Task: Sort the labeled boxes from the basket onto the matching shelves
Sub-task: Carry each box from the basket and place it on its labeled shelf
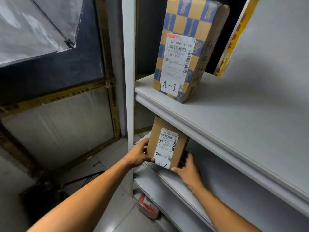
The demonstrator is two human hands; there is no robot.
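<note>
**A-2 box at its shelf — placement under way**

One box marked A-1 (187,51) already stands on the upper shelf (225,111). You have the A-2 box (167,144) upright at the front of the second shelf (167,180): your left hand (138,154) grips its left edge, your right hand (189,168) grips its lower right corner. It is not yet let go. The basket is out of view — what remains to sort cannot be judged.

boxes showing: 2, A-1 box (187,52) and A-2 box (167,144) | shelves showing: 2, upper shelf (234,118) and lower shelf (167,185) | hands showing: 2, left hand (138,154) and right hand (188,169) | red packet (148,206) lying low: 1
</note>
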